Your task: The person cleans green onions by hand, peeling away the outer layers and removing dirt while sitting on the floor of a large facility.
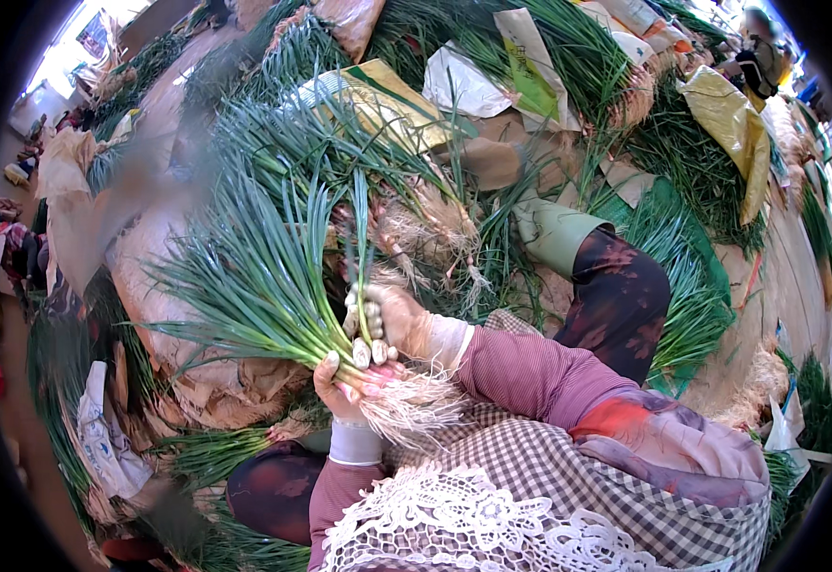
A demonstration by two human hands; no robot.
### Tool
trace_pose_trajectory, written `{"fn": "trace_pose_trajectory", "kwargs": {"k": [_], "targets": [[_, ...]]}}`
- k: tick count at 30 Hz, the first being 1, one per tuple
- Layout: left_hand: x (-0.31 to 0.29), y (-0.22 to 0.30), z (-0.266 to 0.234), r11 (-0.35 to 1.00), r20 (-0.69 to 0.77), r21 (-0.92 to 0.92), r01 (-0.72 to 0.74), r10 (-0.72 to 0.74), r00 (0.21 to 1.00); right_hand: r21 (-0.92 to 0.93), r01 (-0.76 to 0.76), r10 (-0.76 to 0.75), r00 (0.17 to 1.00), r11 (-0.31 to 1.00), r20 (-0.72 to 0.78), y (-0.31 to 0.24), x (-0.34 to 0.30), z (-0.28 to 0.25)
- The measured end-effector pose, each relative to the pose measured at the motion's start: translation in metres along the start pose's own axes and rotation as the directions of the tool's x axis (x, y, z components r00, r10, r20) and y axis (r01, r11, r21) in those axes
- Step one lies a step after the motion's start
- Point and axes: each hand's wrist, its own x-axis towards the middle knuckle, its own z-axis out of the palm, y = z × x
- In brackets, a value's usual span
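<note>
The green onion bunch (277, 305) lay between the hands, its long axis running from leaves away on the person's left to roots (414, 405) nearer the body. The left hand (341, 393) clasped the bunch's near side, nearest its roots; the right hand (399, 322), on its far side, gripped a slender stalk (362, 229).

- Left hand (338, 393): palm and most fingers hidden behind the bunch of green onions (292, 310).
- Right hand (399, 322): palm turned out of sight.
- White lace (492, 520): cut off by the lower edge.
- Grey blur (144, 181) at upper left veils the leaves behind it.
- Distant person (761, 59), upper right: too small for detail.
</note>
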Motion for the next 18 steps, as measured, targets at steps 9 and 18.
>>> {"fn": "trace_pose_trajectory", "kwargs": {"k": [9, 18], "targets": [[-0.001, -0.007, -0.004, 0.984, -0.057, 0.132, 0.122, -0.115, 0.992, -0.463, -0.225, -0.167, 0.972, -0.857, -0.163, -0.025, 0.006, -0.025], [0.005, -0.002, 0.007, 0.971, -0.140, 0.227, 0.073, -0.042, 0.989, -0.657, -0.361, -0.454, 0.890, -0.662, -0.032, -0.140, -0.038, -0.047]]}}
